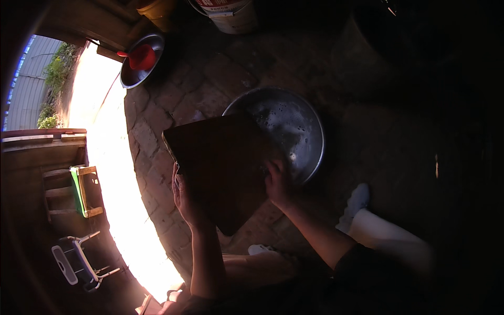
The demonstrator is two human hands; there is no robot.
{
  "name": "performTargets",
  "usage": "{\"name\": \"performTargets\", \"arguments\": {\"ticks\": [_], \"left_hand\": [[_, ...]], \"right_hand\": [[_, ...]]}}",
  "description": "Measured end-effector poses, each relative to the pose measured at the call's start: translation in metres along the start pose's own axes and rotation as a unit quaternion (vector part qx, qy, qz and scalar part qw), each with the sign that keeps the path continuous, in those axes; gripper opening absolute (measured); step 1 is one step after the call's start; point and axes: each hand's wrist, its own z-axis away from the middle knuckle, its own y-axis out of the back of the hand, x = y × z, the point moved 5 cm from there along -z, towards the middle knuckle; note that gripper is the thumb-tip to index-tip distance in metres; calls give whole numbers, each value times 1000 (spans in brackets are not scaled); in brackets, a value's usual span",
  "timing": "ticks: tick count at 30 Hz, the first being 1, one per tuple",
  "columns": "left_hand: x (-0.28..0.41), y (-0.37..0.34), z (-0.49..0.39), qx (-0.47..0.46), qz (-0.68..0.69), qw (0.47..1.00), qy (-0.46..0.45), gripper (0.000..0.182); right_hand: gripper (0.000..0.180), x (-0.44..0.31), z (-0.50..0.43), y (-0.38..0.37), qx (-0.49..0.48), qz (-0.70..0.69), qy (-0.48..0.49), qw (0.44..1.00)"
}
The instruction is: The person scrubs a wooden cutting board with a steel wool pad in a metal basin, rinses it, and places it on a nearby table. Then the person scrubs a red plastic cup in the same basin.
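A dark, flat rectangular board [224, 169] is tilted in front of me, with one corner over the near left part of a metal basin [319, 136]. My left hand [183, 197] grips the board's left edge, fingers along its side. Against the board's right part, beside the basin, lies my right hand [277, 183] with curled fingers. It is too dark there to tell whether that hand holds anything. Soapy-looking liquid [281, 122] with bubbles and foam is in the basin.
A second metal basin [125, 80] holding a red plastic dipper [142, 57] stands by the bright doorway. Beyond the work is a white bucket [236, 21]. A wooden chair [88, 212] and a folding chair [84, 256] are at left. My shoe [356, 204] rests on the brick floor [157, 157].
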Motion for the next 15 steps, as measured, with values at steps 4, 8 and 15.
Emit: {"name": "performTargets", "arguments": {"ticks": [4, 8, 15], "left_hand": [[3, -6, 1, 13, 17, 999, 27, 42], [2, 2, -2, 33, 14, 999, 40, 44], [6, 2, -1, 9, 74, 996, 47, 45]], "right_hand": [[23, 92, -70, -4, -124, 349, -12, 929], [23, 98, -88, 4, 31, 209, -117, 971], [47, -89, -43, -29, 17, -261, 123, 957]]}}
